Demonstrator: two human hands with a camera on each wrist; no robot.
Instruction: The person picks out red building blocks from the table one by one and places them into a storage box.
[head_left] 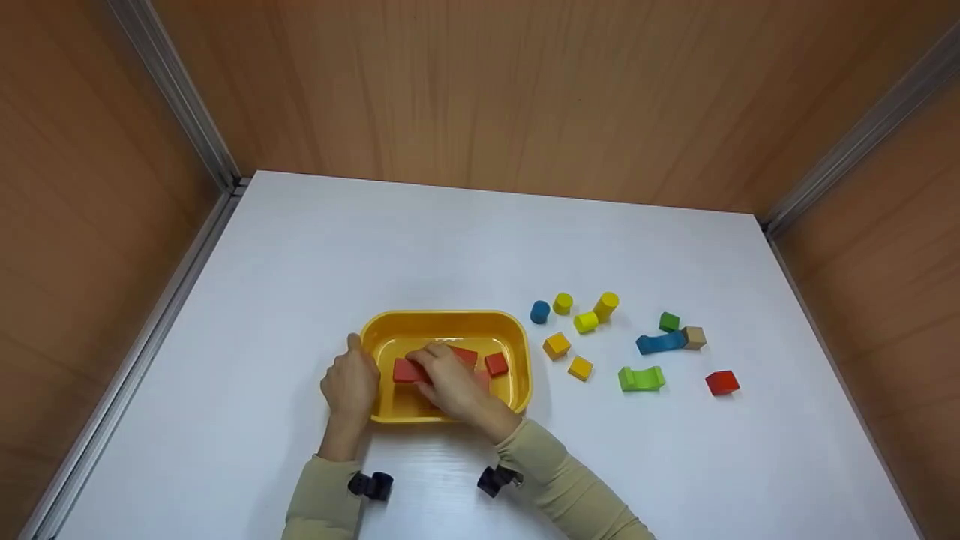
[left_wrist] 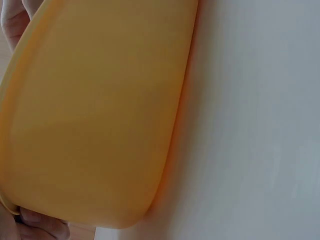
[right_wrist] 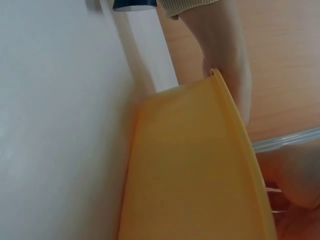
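Note:
A yellow plastic tray [head_left: 448,318] sits on the white table with several red blocks inside. My left hand [head_left: 351,381] grips its left rim, thumb pointing up; in the left wrist view, fingers [left_wrist: 42,227] curl under the rim. Inside the tray, my right hand [head_left: 455,382] pinches a red block [head_left: 406,370] between thumb and fingers. Another red block [head_left: 465,355] shows just behind that hand, partly hidden by it, and a small red block [head_left: 496,364] lies to its right. From the right wrist, the tray's side wall [right_wrist: 185,165] hides most of the right fingers.
Right of the tray lie a blue cylinder [head_left: 539,312], several yellow cylinders [head_left: 605,306], orange-yellow cubes [head_left: 556,345], a blue arch [head_left: 661,343], a green arch [head_left: 641,379], a dark green block [head_left: 669,322], a wooden cube [head_left: 694,337] and a red block [head_left: 722,382]. Wooden panels [head_left: 480,97] border the table.

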